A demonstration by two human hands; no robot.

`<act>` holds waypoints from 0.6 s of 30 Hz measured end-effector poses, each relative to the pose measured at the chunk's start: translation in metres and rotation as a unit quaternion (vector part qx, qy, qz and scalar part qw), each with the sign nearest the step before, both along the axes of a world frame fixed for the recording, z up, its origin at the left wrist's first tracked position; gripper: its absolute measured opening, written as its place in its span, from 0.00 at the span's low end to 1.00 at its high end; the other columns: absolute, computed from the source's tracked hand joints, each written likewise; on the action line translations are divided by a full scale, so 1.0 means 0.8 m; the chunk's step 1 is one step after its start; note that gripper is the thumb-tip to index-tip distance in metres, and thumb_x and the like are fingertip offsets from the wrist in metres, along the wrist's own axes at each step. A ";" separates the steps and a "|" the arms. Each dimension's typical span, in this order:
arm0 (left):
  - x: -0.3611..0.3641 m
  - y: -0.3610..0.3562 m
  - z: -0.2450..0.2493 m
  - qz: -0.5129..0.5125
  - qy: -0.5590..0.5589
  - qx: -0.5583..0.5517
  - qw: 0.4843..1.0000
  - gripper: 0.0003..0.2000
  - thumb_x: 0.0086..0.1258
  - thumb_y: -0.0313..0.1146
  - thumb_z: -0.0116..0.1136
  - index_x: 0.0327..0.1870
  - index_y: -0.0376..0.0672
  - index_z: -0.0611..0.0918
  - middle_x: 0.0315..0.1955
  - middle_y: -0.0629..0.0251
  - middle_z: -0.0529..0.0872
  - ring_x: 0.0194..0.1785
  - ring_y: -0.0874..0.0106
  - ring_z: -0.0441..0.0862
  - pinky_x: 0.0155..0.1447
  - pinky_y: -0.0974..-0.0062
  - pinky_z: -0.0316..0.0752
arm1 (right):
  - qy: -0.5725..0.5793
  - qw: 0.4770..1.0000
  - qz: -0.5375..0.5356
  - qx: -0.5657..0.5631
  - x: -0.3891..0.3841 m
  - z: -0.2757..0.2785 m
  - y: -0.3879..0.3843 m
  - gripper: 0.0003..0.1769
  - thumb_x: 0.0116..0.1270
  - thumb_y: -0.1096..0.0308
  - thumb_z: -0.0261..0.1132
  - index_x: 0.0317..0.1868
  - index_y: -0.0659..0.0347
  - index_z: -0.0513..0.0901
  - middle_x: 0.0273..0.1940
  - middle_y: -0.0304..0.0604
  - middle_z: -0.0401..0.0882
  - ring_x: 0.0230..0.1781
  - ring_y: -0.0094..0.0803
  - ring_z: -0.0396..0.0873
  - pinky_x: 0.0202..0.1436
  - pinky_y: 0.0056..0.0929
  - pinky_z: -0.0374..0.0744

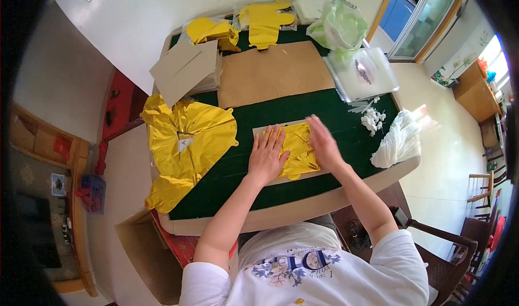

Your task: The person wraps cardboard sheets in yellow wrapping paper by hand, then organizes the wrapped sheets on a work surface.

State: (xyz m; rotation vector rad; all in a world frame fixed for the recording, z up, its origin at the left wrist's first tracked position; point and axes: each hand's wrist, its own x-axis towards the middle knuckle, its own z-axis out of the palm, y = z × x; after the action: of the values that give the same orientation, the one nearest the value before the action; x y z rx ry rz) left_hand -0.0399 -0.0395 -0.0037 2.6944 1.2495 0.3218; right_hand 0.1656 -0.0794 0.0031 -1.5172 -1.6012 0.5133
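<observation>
Wide head-worn view, fairly near, facing forward and down from above and behind the left hand [266, 150] and right hand [325, 148].

White T-shirt [319, 273] | short sleeves | blue lettering | floral print | dark watch [400, 217]

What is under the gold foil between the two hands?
A pale board shows past the foil, on the green tabletop. The foil and left hand cover the rest, so I cannot see if anything else is there.
</observation>
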 end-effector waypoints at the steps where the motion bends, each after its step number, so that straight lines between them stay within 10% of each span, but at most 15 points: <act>1: 0.000 0.000 0.002 0.000 0.000 -0.001 1.000 0.31 0.73 0.47 0.47 0.74 0.44 0.59 0.75 0.59 0.54 0.78 0.61 0.49 0.77 0.53 0.46 | 0.043 0.996 -0.070 0.047 0.005 0.015 -0.003 0.18 0.69 0.75 0.57 0.59 0.63 0.75 0.59 0.54 0.74 0.61 0.43 0.73 0.64 0.33 0.71; 3: -0.001 -0.002 0.007 -0.001 0.000 -0.004 1.000 0.31 0.73 0.47 0.47 0.74 0.45 0.58 0.75 0.59 0.53 0.78 0.61 0.48 0.77 0.53 0.45 | 0.168 0.979 -0.107 -0.047 0.031 0.014 -0.019 0.13 0.67 0.76 0.57 0.52 0.65 0.78 0.49 0.49 0.79 0.48 0.38 0.80 0.53 0.29 0.77; 9: -0.008 0.003 0.007 -0.024 -0.140 -0.004 0.990 0.26 0.72 0.44 0.50 0.69 0.47 0.67 0.73 0.58 0.59 0.77 0.59 0.53 0.75 0.51 0.49 | 0.022 0.997 -0.038 -0.065 0.031 0.023 -0.061 0.11 0.66 0.76 0.58 0.48 0.65 0.80 0.44 0.47 0.78 0.41 0.34 0.80 0.44 0.26 0.79; 18: 0.024 0.017 0.010 -0.139 -0.028 -0.001 0.990 0.23 0.75 0.48 0.44 0.69 0.58 0.69 0.73 0.61 0.60 0.78 0.62 0.50 0.77 0.51 0.44 | -0.311 0.950 0.010 0.036 0.034 0.017 -0.037 0.23 0.55 0.78 0.62 0.54 0.55 0.82 0.58 0.45 0.75 0.60 0.42 0.71 0.61 0.41 0.71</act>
State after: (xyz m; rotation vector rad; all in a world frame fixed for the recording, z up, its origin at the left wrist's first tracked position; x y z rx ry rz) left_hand -0.0209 -0.0259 0.0044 2.7873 0.8438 0.3546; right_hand 0.1929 -0.1090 0.0165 -1.7067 -2.0800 -0.0350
